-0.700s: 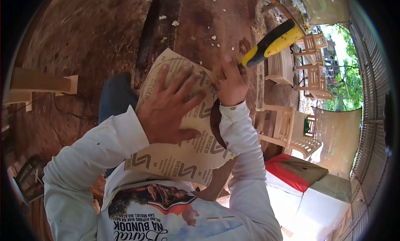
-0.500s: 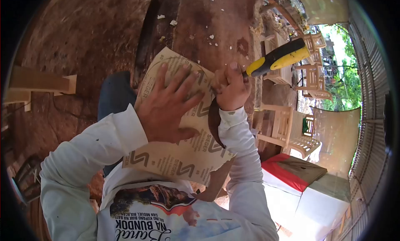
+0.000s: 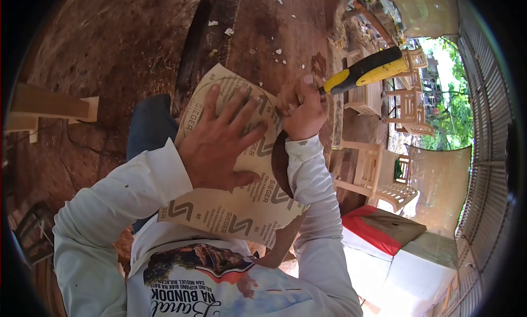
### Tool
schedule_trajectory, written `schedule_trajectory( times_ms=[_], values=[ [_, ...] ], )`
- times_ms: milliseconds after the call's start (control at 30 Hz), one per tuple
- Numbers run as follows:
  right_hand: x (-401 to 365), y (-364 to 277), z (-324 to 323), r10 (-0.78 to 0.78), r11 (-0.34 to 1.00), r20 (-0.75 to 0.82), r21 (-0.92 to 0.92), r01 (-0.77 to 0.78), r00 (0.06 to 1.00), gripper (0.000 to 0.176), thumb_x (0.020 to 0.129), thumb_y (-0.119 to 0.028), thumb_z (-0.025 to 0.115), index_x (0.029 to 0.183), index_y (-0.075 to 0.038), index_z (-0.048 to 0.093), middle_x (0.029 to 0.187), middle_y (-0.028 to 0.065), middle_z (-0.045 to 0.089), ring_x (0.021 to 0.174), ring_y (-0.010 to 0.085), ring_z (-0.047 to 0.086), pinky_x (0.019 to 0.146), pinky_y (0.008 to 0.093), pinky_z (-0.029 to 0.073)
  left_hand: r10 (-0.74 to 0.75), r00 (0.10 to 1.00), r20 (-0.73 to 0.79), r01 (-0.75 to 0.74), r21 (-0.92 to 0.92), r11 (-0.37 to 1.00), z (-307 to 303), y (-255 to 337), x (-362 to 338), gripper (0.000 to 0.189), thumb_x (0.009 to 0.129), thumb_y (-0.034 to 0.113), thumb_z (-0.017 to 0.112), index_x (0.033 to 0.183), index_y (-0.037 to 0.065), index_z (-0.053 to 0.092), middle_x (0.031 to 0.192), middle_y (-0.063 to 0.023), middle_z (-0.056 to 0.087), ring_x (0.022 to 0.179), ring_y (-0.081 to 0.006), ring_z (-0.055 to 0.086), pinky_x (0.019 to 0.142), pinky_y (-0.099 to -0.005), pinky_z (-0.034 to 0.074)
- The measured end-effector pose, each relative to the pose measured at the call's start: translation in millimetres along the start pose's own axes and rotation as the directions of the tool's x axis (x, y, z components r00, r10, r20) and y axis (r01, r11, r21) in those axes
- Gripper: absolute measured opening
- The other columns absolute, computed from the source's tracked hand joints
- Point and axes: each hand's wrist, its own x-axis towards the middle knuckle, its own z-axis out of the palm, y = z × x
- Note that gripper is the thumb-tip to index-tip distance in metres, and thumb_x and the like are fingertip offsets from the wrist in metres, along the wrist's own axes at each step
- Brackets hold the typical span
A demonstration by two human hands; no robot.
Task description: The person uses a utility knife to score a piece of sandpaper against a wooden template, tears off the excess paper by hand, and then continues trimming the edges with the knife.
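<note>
A sheet of tan sandpaper backing (image 3: 252, 207), printed SIEGER and 80, lies over the person's lap and the edge of a brown wooden surface. My left hand (image 3: 219, 139) rests on it palm down, fingers spread. At the sheet's upper right edge, my right hand (image 3: 303, 111) is closed around the shaft end of a tool with a black and yellow handle (image 3: 362, 73). The handle points to the upper right; its working end is hidden. A curved line shows on the sheet near my left fingertips. A dark brown curved piece (image 3: 281, 166) shows beside my right wrist.
Small white scraps (image 3: 229, 32) lie on the wooden surface (image 3: 263, 37). Wooden chairs (image 3: 359, 166) stand at the right, near a white box-like object with a red and brown top (image 3: 373, 229). A wooden frame (image 3: 49, 106) is at the left.
The sheet and both hands have shifted slightly left. My right hand and the tool handle have tilted a little; the grip is the same.
</note>
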Motion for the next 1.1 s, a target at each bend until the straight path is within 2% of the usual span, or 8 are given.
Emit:
schedule_trajectory(
  times_ms=[267,367,567,667,767,1100],
  values=[
    [-1.9,-0.6,5.3,0.006,1.000,0.004,-0.015,-0.006,1.000,0.042,0.106,-0.028,0.067,0.072,-0.013,0.047,0.060,-0.0031,0.040,0.052,0.0087,0.037,0.050,0.0294,0.027,-0.001,1.000,-0.004,0.001,0.000,1.000,2.1,-0.8,-0.7,0.095,0.082,0.072,0.072,0.152,0.011,0.055,0.162,-0.0276,0.037,0.159,-0.0485,0.023,0.125,-0.0755,0.010],
    [-3.1,4.6,8.0,-0.032,0.985,-0.030,-0.169,0.027,0.999,0.042,0.107,-0.023,0.059,0.072,-0.012,0.040,0.059,-0.0001,0.037,0.050,0.0120,0.033,0.050,0.0308,0.027,0.007,1.000,-0.020,-0.007,-0.005,1.000,2.9,-1.0,-1.4,0.095,0.082,0.072,0.072,0.152,0.011,0.055,0.162,-0.0277,0.039,0.159,-0.0484,0.023,0.125,-0.0750,0.010],
    [-5.6,4.8,15.2,-0.024,0.960,-0.047,-0.280,0.009,0.999,0.033,0.105,-0.017,0.062,0.077,-0.012,0.047,0.062,-0.0031,0.037,0.054,0.0089,0.034,0.051,0.0297,0.028,-0.029,0.999,-0.042,0.026,-0.072,0.997,3.6,-0.8,-2.7,0.094,0.082,0.071,0.073,0.153,0.011,0.055,0.163,-0.0260,0.039,0.160,-0.0455,0.023,0.127,-0.0729,0.008],
    [-4.8,4.8,8.6,0.005,0.973,0.004,-0.229,-0.004,1.000,0.030,0.105,-0.017,0.062,0.078,-0.012,0.049,0.062,-0.0031,0.037,0.054,0.0091,0.035,0.051,0.0300,0.028,-0.025,0.998,-0.055,0.022,-0.058,0.998,4.3,-2.8,-3.5,0.094,0.082,0.071,0.073,0.153,0.012,0.055,0.165,-0.0250,0.038,0.160,-0.0443,0.023,0.128,-0.0721,0.008],
    [-6.8,8.0,8.8,-0.028,0.983,-0.026,-0.184,0.022,0.999,0.031,0.105,-0.018,0.061,0.077,-0.012,0.048,0.062,-0.0030,0.035,0.054,0.0097,0.035,0.050,0.0302,0.028,-0.027,0.997,-0.067,0.021,-0.075,0.997,6.3,-4.3,-4.4,0.093,0.081,0.070,0.074,0.153,0.013,0.055,0.165,-0.0245,0.038,0.160,-0.0436,0.023,0.128,-0.0713,0.007],
    [-8.7,5.7,6.1,-0.032,0.967,0.015,-0.253,0.034,0.999,0.038,0.108,-0.025,0.057,0.074,-0.014,0.043,0.059,-0.0004,0.035,0.051,0.0128,0.034,0.049,0.0318,0.028,-0.048,0.997,-0.066,0.043,-0.076,0.996,9.1,-3.8,-5.5,0.092,0.081,0.070,0.074,0.152,0.014,0.057,0.165,-0.0222,0.038,0.160,-0.0413,0.024,0.130,-0.0688,0.008]
  ],
)
